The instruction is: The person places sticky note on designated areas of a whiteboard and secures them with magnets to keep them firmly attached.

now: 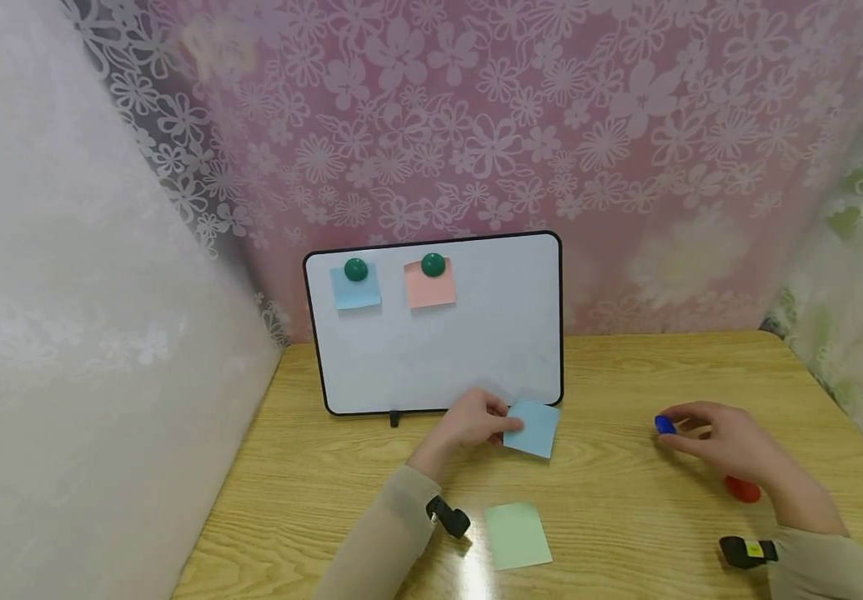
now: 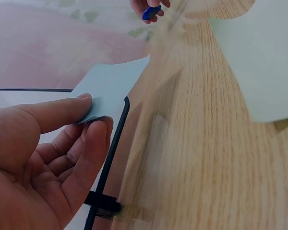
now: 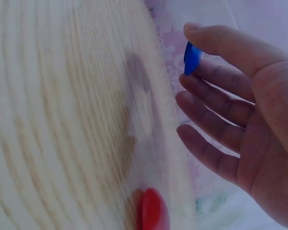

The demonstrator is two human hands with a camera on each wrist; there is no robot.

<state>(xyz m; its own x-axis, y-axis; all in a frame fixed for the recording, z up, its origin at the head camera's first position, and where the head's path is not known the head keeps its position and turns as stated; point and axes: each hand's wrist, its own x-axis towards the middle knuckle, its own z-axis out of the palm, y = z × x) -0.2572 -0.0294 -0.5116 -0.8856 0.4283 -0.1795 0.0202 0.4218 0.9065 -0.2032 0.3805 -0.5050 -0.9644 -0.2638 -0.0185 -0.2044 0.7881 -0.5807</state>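
My left hand [image 1: 476,419] pinches a light blue sticky note [image 1: 532,429] by its left edge, thumb on top, just in front of the whiteboard's lower right corner. The note's far corner curls up in the left wrist view. Off to the right, my right hand [image 1: 727,442] holds a round blue magnet [image 3: 192,58] between thumb and fingertips, above the table. The whiteboard [image 1: 499,333] leans upright at the back. On it, one green magnet [image 1: 356,269] sits over a blue note [image 1: 357,292], and another green magnet [image 1: 434,265] over a pink note [image 1: 430,291].
A pale green sticky note [image 1: 518,536] lies on the wooden table [image 1: 604,517] near the front. Beneath the right wrist is a red magnet [image 1: 742,489]. A small black foot [image 1: 394,418] juts from the board's bottom edge. Flowered curtains [image 1: 431,125] hang behind and at the sides.
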